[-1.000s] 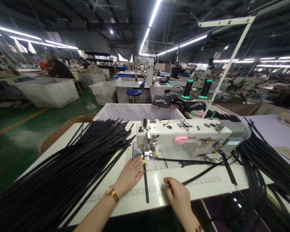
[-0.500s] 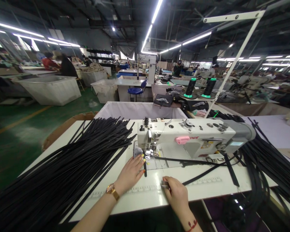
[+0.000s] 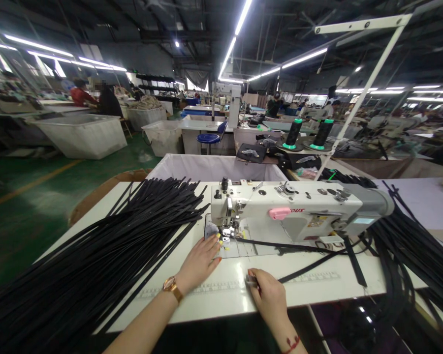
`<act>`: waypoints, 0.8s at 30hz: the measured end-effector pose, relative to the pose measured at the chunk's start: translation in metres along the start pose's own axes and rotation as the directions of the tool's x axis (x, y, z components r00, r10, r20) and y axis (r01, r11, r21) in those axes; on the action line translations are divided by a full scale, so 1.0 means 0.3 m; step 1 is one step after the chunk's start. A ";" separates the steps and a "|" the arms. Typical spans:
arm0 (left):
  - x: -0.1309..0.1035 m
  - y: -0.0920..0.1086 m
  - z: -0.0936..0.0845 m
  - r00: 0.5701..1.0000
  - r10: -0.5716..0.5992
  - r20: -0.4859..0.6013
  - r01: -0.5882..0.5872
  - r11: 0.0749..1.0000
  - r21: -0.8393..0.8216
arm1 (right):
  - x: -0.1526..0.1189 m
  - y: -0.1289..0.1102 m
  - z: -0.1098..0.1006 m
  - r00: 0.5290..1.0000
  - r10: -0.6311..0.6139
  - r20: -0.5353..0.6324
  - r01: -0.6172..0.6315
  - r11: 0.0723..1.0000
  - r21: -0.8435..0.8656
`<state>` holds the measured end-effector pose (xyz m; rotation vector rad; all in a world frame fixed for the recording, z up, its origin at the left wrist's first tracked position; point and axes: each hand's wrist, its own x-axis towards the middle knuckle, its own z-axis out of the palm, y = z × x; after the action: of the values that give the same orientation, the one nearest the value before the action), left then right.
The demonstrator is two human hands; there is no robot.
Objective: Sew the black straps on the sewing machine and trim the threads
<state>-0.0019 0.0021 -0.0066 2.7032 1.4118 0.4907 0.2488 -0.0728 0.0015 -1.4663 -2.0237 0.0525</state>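
My left hand (image 3: 200, 260) lies flat with fingers stretched out on the sewing machine (image 3: 258, 201) bed, its fingertips beside the presser foot (image 3: 227, 233). Whatever is under its palm and fingers is hidden. In front of the machine, my right hand (image 3: 271, 295) is closed around what look like small metal thread snips (image 3: 250, 281), mostly covered by the fingers. A black strap (image 3: 306, 267) runs from beside that hand to the right. Another black strap (image 3: 269, 244) extends from the needle area under the machine arm.
A big pile of black straps (image 3: 133, 246) covers the table's left side, and more straps (image 3: 409, 241) hang at the right. A ruler marking (image 3: 214, 286) crosses the table front. Behind stand a white bin (image 3: 192, 164), thread cones (image 3: 293, 132) and a thread stand (image 3: 369, 88).
The short black strap end that stuck out toward me beside my left fingertips is no longer visible. Both hands hold nearly the same places; the view has shifted slightly.
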 end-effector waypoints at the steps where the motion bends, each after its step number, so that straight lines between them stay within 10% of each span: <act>1: 0.001 0.000 -0.001 1.000 0.000 0.003 0.000 1.000 0.003 | 0.000 0.000 0.001 1.000 -0.002 0.002 0.002 1.000 0.001; 24: 0.017 -0.001 -0.003 1.000 -0.011 0.007 0.012 1.000 -0.029 | 0.005 -0.003 -0.004 1.000 0.003 0.022 -0.003 1.000 0.011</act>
<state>0.0003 0.0061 -0.0044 2.6700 1.4065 0.4972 0.2484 -0.0722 0.0034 -1.4675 -2.0358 0.0814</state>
